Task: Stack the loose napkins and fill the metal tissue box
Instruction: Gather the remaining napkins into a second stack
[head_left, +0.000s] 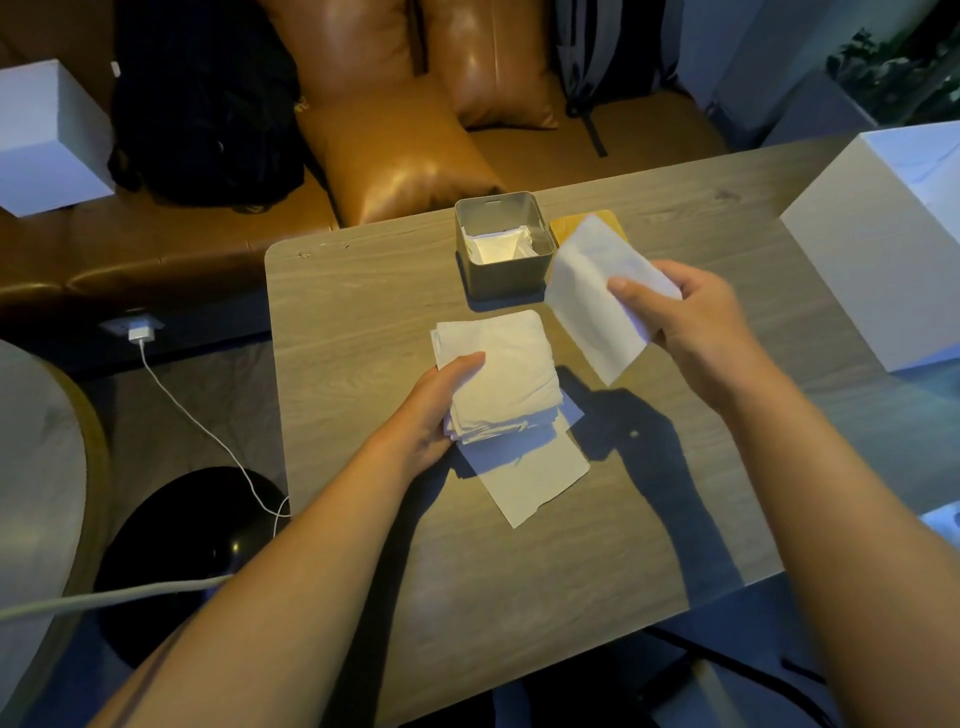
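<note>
White napkin (597, 296) in right hand (696, 332), beside metal tissue box (501, 273)

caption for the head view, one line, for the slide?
Left hand holds napkin stack on table; right hand lifts single napkin beside open metal tissue box.

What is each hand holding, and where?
Left hand grips the napkin stack at its left edge; right hand pinches a loose napkin by its right edge.

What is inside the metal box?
The metal box holds some white napkins, lying a bit crumpled low inside. How many there are, and the bottom beneath them, cannot be seen.
</note>
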